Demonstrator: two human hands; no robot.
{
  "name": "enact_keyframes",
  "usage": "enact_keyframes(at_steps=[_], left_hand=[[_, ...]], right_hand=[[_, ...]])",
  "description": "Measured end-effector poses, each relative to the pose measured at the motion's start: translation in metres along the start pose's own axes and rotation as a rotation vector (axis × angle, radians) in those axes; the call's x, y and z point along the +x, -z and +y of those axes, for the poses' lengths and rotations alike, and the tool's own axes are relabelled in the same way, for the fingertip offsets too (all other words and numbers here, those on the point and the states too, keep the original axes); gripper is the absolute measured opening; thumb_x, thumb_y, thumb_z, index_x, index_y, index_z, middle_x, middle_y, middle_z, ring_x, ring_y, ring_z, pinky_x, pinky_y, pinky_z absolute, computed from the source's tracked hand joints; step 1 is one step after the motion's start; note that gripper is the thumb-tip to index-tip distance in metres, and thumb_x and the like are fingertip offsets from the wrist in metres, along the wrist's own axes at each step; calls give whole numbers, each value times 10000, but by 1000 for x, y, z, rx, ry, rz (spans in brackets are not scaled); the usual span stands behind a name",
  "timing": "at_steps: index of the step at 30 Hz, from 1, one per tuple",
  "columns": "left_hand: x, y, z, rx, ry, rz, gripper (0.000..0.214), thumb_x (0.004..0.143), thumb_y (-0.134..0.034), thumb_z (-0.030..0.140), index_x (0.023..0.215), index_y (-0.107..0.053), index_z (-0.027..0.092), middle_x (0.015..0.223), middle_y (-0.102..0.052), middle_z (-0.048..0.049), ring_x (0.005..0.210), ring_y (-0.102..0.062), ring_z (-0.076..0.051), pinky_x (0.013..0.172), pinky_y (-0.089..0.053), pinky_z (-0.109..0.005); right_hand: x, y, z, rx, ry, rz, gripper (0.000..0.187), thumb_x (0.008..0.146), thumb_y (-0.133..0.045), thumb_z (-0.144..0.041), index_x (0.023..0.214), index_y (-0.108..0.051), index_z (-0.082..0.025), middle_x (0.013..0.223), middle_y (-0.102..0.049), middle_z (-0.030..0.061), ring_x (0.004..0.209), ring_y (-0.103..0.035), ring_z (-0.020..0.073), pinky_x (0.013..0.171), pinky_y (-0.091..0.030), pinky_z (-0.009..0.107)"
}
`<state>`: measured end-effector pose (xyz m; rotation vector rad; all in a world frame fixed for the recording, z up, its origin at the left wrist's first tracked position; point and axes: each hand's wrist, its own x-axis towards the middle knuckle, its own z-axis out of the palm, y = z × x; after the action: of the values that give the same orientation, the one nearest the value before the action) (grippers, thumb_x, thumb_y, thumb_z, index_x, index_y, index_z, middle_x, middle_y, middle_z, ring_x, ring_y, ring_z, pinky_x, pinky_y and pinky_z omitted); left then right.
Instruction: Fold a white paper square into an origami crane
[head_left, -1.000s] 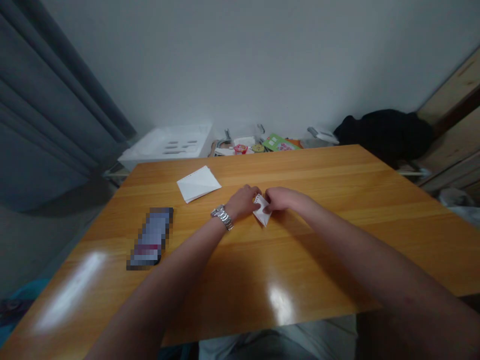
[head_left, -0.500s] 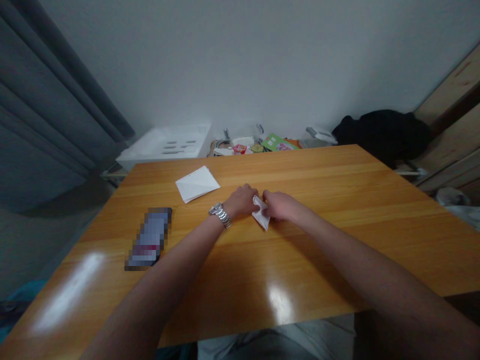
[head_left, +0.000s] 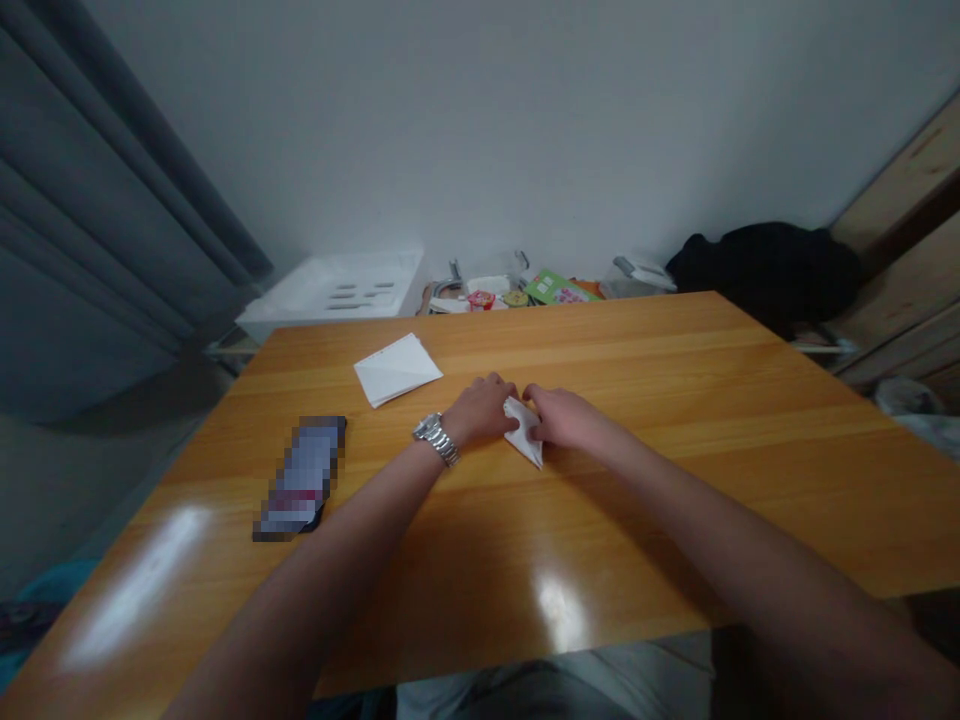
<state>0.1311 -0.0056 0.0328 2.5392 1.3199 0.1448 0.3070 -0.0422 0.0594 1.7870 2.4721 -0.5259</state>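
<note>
A small piece of folded white paper (head_left: pixel 525 436) is held between my two hands over the middle of the table, one pointed corner towards me. My left hand (head_left: pixel 482 408), with a silver metal watch (head_left: pixel 436 438) on its wrist, grips the paper's left side with bent fingers. On the right side, my right hand (head_left: pixel 556 414) pinches the paper with thumb and fingers. Parts of the paper and several fingertips are hidden. A stack of white paper sheets (head_left: pixel 397 370) lies beyond my left hand, to the left.
A phone (head_left: pixel 304 478) with a blurred-out screen lies left of my left forearm on the wooden table (head_left: pixel 645 350). Behind the table's far edge are a white foam tray (head_left: pixel 337 285), a green booklet (head_left: pixel 559 288), a clear container (head_left: pixel 637 278) and black cloth (head_left: pixel 765 265).
The folded paper has turned slightly in my hands and shows more of its surface. My right hand has shifted a little, its thumb now lying over the paper's edge.
</note>
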Motion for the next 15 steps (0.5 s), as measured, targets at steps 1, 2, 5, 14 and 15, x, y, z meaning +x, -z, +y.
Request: enact_keyframes(at_steps=[1, 2, 5, 14, 15], left_hand=[[0, 0, 0, 14, 4, -7, 301, 789, -667, 295, 1069, -678, 186, 1087, -613, -109, 1023, -588, -266, 885, -465, -339], [-1, 0, 1, 27, 10, -11, 279, 789, -666, 308, 1036, -683, 179, 1075, -615, -114, 1012, -591, -270, 871, -467, -342], [-2, 0, 1, 42, 30, -9, 254, 792, -660, 328, 988, -684, 168, 1050, -622, -129, 994, -597, -285, 839, -469, -349], [-11, -1, 1, -80, -1, 8, 244, 883, -567, 332, 1060, -652, 188, 987, -688, -81, 887, -642, -225, 737, -454, -297], [-12, -1, 2, -121, -3, 19, 235, 904, -539, 329, 1049, -658, 187, 979, -695, -77, 875, -643, -216, 734, -452, -292]], right_hand=[[-1, -1, 0, -7, 2, 14, 437, 803, -677, -234, 1217, -555, -166, 1111, -715, 149, 986, -673, 278, 706, -403, 302], [-2, -2, 1, -16, 10, 32, 423, 811, -659, -216, 1219, -556, -170, 1104, -716, 145, 983, -671, 276, 700, -396, 300], [-3, -7, 2, -30, 38, 95, 408, 818, -641, -200, 1217, -565, -175, 1071, -723, 130, 950, -671, 268, 675, -375, 292], [-3, -17, 10, 202, 110, 259, 152, 862, -624, -200, 1012, -645, -185, 960, -739, 71, 850, -662, 191, 690, -397, 253], [-4, -17, 11, 242, 110, 280, 126, 874, -618, -206, 996, -647, -188, 950, -737, 65, 842, -661, 183, 692, -404, 248]])
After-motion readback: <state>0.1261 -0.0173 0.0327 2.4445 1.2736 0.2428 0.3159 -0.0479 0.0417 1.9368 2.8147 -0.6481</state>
